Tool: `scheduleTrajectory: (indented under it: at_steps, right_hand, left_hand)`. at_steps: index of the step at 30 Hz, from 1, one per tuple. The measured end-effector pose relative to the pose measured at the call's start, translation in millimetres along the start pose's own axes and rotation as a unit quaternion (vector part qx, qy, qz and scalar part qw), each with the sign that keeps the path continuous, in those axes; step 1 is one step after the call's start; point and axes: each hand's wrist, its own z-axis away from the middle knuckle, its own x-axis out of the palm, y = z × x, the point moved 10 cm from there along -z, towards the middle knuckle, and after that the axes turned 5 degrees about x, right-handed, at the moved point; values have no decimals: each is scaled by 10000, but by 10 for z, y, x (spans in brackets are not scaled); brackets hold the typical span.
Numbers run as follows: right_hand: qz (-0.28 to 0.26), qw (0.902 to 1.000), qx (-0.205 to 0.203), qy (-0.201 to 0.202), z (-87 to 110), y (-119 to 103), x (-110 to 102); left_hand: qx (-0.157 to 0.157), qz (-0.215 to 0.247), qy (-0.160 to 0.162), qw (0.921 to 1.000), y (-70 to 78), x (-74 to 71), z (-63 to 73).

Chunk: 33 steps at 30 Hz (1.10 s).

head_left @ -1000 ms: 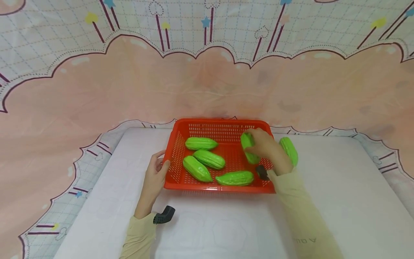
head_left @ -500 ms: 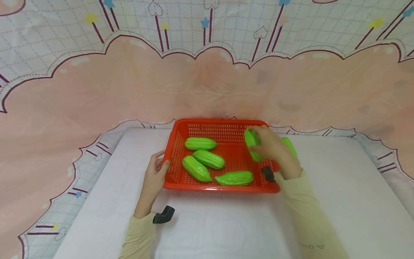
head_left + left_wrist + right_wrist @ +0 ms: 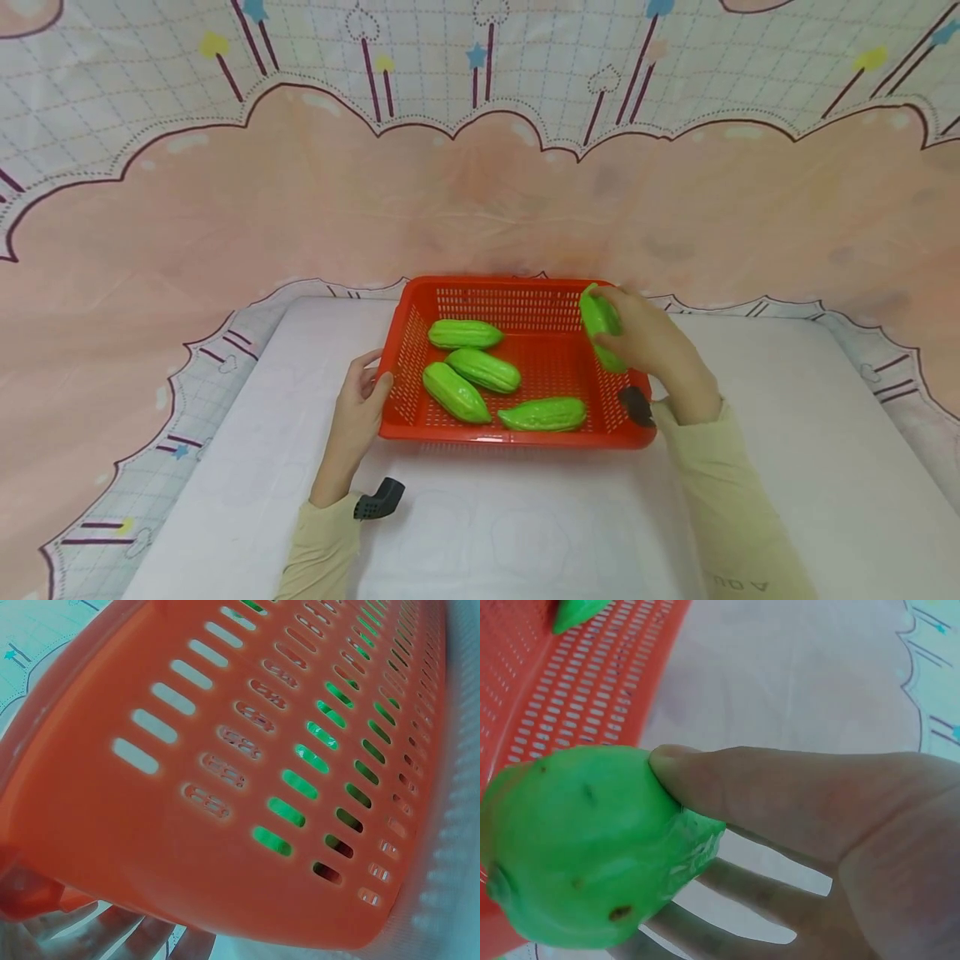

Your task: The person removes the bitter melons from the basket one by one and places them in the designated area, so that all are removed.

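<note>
- red plastic basket [image 3: 510, 442] on a white tabletop [image 3: 480, 533], slotted walls and floor, rim facing up
- left hand [image 3: 358, 408] at the basket's left side, thumb over the rim, other fingers outside the wall; gripping the basket
- left wrist view: outer wall close up, green showing through the slots, fingers partly hidden under the rim
- right hand [image 3: 647, 333] holding one green gourd, the held gourd [image 3: 600, 329], thumb on one side, fingers round the other
- held gourd tilted, over the right part of the basket in the head view; whether it touches the wall, cannot tell
- right wrist view: gourd end toward the camera, small brown spot, gaps between the fingers
- four more gourds inside: back gourd [image 3: 466, 333] lying crosswise, middle gourd [image 3: 483, 370] slanted just in front of it, front-left gourd [image 3: 456, 392] slanted beside the middle one, front-right gourd [image 3: 543, 413] lying along the front wall
- beige sleeves [image 3: 322, 542] on both arms, dark device [image 3: 380, 498] at the left wrist, another at the right
- patterned backdrop [image 3: 480, 200] behind the table, pink cloud shapes, grid, stars
</note>
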Motion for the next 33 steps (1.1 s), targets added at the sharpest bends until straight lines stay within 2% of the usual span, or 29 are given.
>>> scheduleTrajectory:
  at_steps: [10,17,33]
  right_hand:
    - [-110,9997,151,167,95,102,-85]
    - [-27,9996,43,279,146,173,-131]
    - [2,9994,259,246,196,432,-123]
  left_hand:
    - [-62,0,-33,10000,-14,4,1]
    - [-101,-18,-3,9999,-16,3,8]
    - [-103,51,0,9999,-9,12,16]
